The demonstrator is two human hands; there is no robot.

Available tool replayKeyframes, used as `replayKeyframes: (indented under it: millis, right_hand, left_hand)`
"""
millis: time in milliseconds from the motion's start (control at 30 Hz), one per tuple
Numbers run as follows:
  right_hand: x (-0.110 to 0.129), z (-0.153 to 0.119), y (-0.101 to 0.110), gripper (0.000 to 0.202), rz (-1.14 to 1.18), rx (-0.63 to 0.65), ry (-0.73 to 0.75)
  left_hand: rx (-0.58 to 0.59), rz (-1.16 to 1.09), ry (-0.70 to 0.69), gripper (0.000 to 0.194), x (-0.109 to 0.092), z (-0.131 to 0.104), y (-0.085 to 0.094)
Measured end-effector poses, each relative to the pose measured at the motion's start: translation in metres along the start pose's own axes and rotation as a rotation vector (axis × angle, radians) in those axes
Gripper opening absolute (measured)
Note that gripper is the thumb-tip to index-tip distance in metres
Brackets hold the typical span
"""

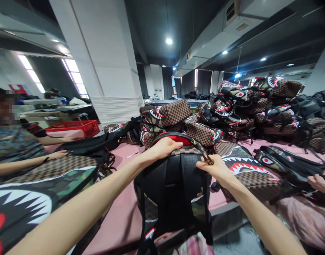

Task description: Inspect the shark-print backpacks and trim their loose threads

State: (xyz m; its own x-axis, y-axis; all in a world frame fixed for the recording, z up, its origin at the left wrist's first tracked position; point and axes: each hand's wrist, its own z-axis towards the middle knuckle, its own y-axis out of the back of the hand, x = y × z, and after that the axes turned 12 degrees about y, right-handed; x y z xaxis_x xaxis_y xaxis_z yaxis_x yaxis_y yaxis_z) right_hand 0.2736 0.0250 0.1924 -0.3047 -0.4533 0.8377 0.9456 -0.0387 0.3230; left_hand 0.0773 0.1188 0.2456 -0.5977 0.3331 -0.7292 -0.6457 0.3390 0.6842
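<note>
A black backpack with brown checkered trim stands upright before me, its back panel and shoulder straps facing me. Its top is unzipped, and the red lining shows in the gap. My left hand is closed on the rim of the opening, thumb lying along the edge. On the other side, my right hand pinches the checkered edge of the backpack near a gold zipper pull. The fingertips of both hands are partly hidden. What lies inside the backpack cannot be seen.
Shark-mouth backpacks are heaped behind on the pink table, with a taller pile to the right. Another backpack lies beside mine. A co-worker handles bags at left; another person's hand is at right. A red crate stands beyond.
</note>
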Motion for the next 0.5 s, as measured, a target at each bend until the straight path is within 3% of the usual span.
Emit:
replayKeyframes:
  millis: [133,233,333,433,500]
  right_hand:
    - [-0.007,0.007,-0.007,0.047,0.282,0.103,-0.056]
    - [-0.015,0.006,0.0,0.049,0.247,0.119,-0.06]
    - [-0.022,0.004,0.006,0.05,0.204,0.122,-0.056]
    - [-0.026,0.005,0.005,0.051,0.203,0.117,-0.011]
    - [-0.028,0.005,0.001,0.051,0.191,0.099,0.007]
  left_hand:
    - [-0.222,-0.002,-0.08,0.043,0.001,-0.022,0.01]
    - [-0.318,-0.305,-0.093,0.039,0.01,-0.063,0.024]
    - [-0.388,-0.563,0.132,0.043,0.031,-0.103,0.029]
    - [-0.328,-0.54,0.374,0.05,0.049,-0.124,0.02]
    - [-0.316,-0.504,0.407,0.051,0.051,-0.128,0.007]
